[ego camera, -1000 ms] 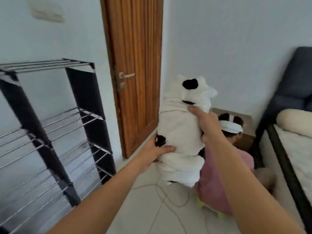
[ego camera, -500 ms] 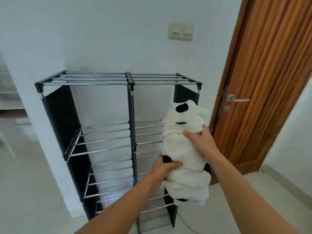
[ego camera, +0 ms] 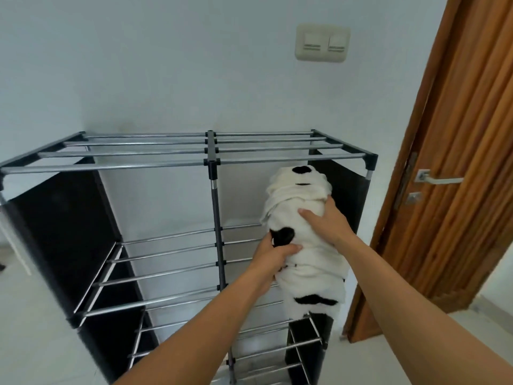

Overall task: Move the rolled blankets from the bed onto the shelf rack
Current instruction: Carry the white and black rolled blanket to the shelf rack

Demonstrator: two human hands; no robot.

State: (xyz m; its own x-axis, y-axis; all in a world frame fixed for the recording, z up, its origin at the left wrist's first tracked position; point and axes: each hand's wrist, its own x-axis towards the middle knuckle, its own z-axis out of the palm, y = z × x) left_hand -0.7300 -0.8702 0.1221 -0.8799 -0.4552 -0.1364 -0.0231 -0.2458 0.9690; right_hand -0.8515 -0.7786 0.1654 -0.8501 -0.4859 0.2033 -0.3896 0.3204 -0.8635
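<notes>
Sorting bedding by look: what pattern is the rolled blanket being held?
White with black patches, on the rolled blanket; seen in the head view.

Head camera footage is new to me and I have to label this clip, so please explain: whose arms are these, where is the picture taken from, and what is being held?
There is no machine here. The picture comes from a wide-angle camera worn on a person's head, looking forward and down, so the two bare arms are that person's own. The left hand and the right hand both grip a rolled white blanket with black patches, held roughly upright in front of the right half of a metal shelf rack. The rack has rod shelves and black side panels, and stands against a white wall. No other blanket shows on the rods in view. A wooden door is to the right, a light switch above.
</notes>
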